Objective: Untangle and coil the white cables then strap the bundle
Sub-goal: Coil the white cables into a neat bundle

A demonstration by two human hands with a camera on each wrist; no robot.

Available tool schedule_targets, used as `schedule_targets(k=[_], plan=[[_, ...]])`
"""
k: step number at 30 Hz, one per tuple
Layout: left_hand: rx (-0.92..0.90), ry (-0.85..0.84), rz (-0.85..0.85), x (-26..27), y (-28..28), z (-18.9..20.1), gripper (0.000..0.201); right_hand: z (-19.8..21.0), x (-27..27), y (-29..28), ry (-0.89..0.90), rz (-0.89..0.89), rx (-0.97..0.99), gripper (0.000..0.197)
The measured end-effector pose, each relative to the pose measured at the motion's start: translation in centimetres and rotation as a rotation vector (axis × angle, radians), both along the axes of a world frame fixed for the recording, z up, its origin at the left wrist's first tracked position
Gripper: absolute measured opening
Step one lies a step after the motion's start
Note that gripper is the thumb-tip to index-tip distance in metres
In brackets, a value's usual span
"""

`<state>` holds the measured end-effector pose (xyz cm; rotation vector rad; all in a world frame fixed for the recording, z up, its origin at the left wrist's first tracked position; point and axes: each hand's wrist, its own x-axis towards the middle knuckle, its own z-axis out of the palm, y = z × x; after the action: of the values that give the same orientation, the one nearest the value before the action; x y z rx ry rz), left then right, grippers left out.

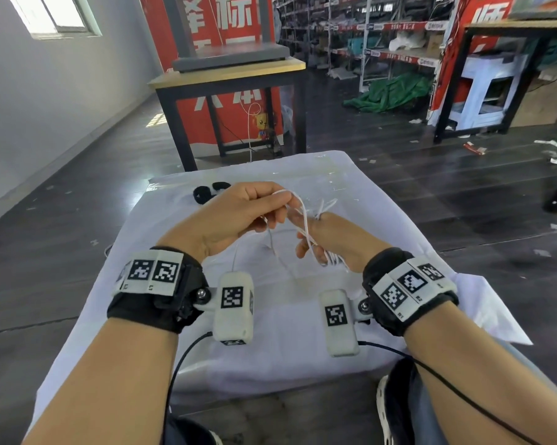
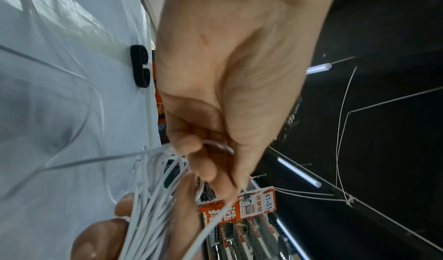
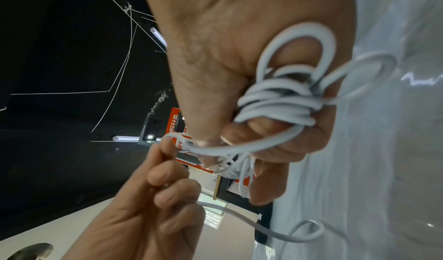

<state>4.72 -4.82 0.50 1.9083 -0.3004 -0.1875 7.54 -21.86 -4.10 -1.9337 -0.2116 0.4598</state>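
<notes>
Thin white cables (image 1: 304, 220) hang between both hands above a white-covered table (image 1: 367, 194). My right hand (image 1: 327, 239) grips a coiled bundle of white cable (image 3: 278, 101) in its curled fingers, loops sticking out near the wrist. My left hand (image 1: 238, 213) pinches one strand of the cable (image 2: 215, 144) between thumb and fingers and holds it up beside the right hand. Loose strands trail down onto the cloth (image 2: 72, 112). Two black straps (image 1: 208, 191) lie rolled on the far left part of the table, behind my left hand; the left wrist view also shows the straps (image 2: 140, 66).
A wooden table with black legs (image 1: 229, 78) stands just beyond the covered table, with a red banner (image 1: 238, 117) behind it. Another black-framed table (image 1: 495, 75) is at the right. Dark floor (image 1: 447, 187) with scattered paper scraps surrounds the work surface.
</notes>
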Motion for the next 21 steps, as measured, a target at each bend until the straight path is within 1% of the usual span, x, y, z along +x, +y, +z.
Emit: schedule_targets(k=[2, 4, 7, 9, 10, 12, 14, 16, 18, 21], plan=[[0.041, -0.034, 0.058, 0.4, -0.4, -0.6, 0.026, 0.1, -0.3, 0.2, 0.044, 0.032, -0.024, 0.069], [0.077, -0.109, 0.143, 0.7, -0.6, -0.9, 0.025, 0.3, -0.5, 0.3, 0.091, 0.048, 0.007, 0.078], [0.048, -0.188, 0.275, 1.2, -0.8, -1.2, 0.016, 0.2, -0.5, 0.4, 0.178, 0.077, 0.107, 0.090], [0.041, -0.216, 0.329, 1.4, -0.7, -1.5, 0.014, 0.1, -0.5, 0.5, 0.212, 0.122, 0.106, 0.097], [0.043, -0.228, 0.350, 1.5, -0.7, -1.7, 0.013, 0.1, -0.5, 0.4, 0.213, 0.135, 0.092, 0.097], [0.067, -0.257, 0.389, 1.7, -0.4, -2.1, 0.011, 0.2, -0.5, 0.3, 0.189, 0.158, 0.054, 0.087], [0.077, -0.267, 0.413, 1.9, -0.1, -2.4, 0.009, 0.3, -0.4, 0.1, 0.154, 0.203, 0.011, 0.066], [0.082, -0.257, 0.423, 2.1, 0.2, -2.6, 0.008, 0.1, -0.3, 0.0, 0.142, 0.227, 0.020, 0.047], [0.098, -0.252, 0.433, 2.2, 0.7, -2.8, 0.008, -0.2, -0.2, 0.1, 0.162, 0.212, 0.071, 0.040], [0.104, -0.250, 0.449, 2.3, 1.4, -2.8, 0.010, 0.0, 0.0, 0.1, 0.247, 0.186, 0.218, 0.040]])
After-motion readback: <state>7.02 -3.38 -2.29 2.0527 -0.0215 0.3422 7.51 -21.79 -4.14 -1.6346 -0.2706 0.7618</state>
